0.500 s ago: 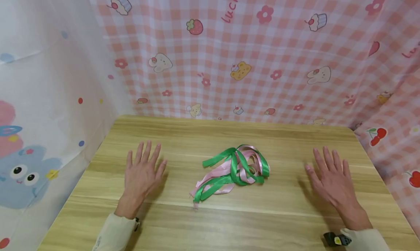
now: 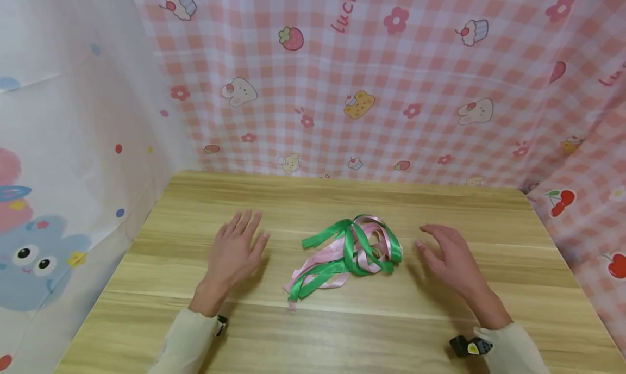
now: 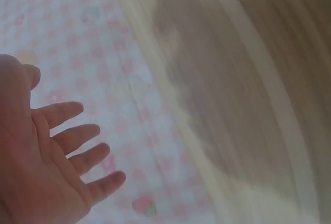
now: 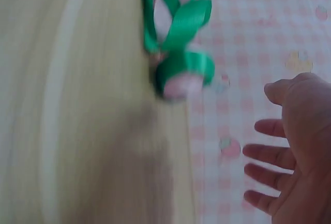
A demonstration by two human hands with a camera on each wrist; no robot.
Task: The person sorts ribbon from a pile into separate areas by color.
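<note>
A loose tangle of green and pink satin ribbons (image 2: 349, 254) lies in the middle of the wooden table, its loose ends trailing to the left. To its left is my left hand (image 2: 235, 257), palm down above the wood, fingers stretched forward and holding nothing. On the other side my right hand (image 2: 455, 262) is held over the table, thumb and fingers loosely bent toward the ribbons, apart from them. The right wrist view shows that hand (image 4: 305, 151) with separated fingers and the blurred ribbons (image 4: 183, 22) beyond. In the left wrist view the hand (image 3: 41, 151) holds nothing.
The wooden table (image 2: 332, 330) has a pink checked curtain (image 2: 323, 69) along its back edge and right side. A white curtain (image 2: 98, 135) with cartoon prints hangs at the left. Each wrist carries a small dark device, the right one (image 2: 470, 346) by the sleeve.
Both hands have moved inward toward the ribbons, the right one farther. The right hand's fingers, spread before, are now more bent and turned toward the tangle. The ribbons have stayed put.
</note>
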